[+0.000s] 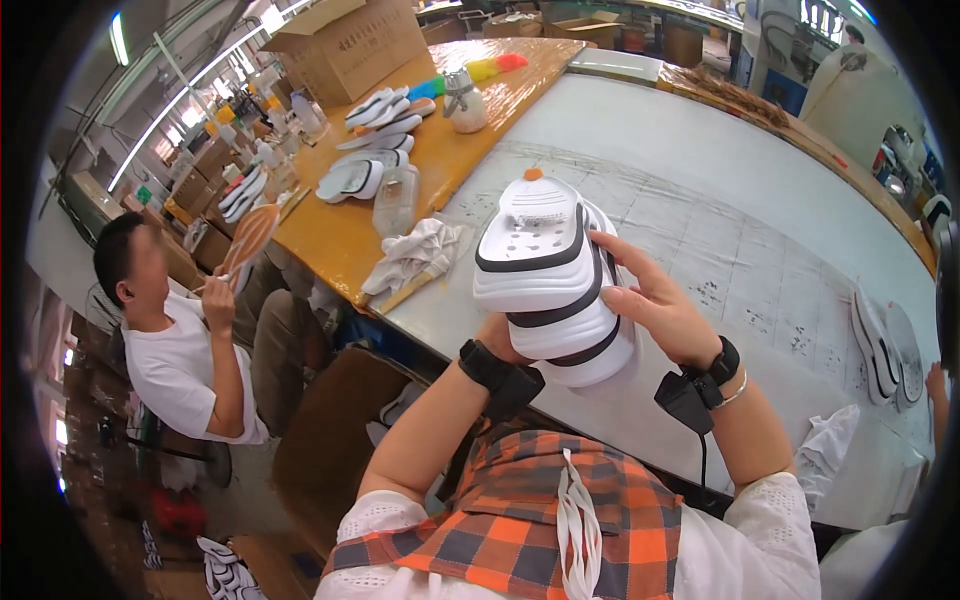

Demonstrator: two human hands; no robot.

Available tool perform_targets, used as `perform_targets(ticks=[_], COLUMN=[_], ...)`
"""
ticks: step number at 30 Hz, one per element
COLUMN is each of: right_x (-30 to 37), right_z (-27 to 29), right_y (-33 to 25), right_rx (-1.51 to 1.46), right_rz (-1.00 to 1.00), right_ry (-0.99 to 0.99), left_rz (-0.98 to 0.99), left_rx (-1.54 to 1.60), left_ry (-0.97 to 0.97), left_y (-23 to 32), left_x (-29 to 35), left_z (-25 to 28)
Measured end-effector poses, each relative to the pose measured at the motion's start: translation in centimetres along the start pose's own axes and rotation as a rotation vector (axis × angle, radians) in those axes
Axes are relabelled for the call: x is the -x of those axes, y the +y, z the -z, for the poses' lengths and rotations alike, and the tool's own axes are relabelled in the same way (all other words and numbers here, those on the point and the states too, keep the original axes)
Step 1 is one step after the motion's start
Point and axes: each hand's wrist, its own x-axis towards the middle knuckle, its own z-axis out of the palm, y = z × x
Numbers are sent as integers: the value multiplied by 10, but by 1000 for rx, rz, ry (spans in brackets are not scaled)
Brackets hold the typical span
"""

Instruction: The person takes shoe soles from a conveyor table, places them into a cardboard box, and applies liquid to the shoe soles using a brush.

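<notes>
In front of me is a stack of several white shoe soles (545, 330) with black bands round their sides. The top one has a row of small dark recesses in its upper face. My left hand (501, 339) is at the stack's near left side, its fingers hidden behind the soles. Along the right side lies my right hand (655, 305), with thumb and forefinger pressed on the edges and its other fingers mostly out of sight. A black strap with a small box is on each wrist. Just beyond the stack is a small orange object (533, 174).
White-topped table (640, 120) with dark smudges; more soles (876, 345) at right, near another person's hand (936, 385). Crumpled cloth (415, 255), clear jar (397, 200), soles (365, 170) and cardboard box (350, 50) at left. A seated person (185, 350) holds a fan.
</notes>
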Motion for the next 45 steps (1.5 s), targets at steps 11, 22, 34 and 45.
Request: perform_targets(ticks=[11,22,34,45], right_x=[29,19,49,55], right_z=[-27,-26,-48,-47], right_y=[93,71,96,79], right_rx=[-968,-1011,-760,-749], right_rz=[-29,-47,35,-9], right_ry=[313,113,123,152], left_rz=[-240,85,113,140], left_rx=[-130,-24,145,-76], left_ry=[162,246,-75,95], left_y=[8,27,-19,-2], left_x=[15,65,102,100], left_z=[-3,73,99,72])
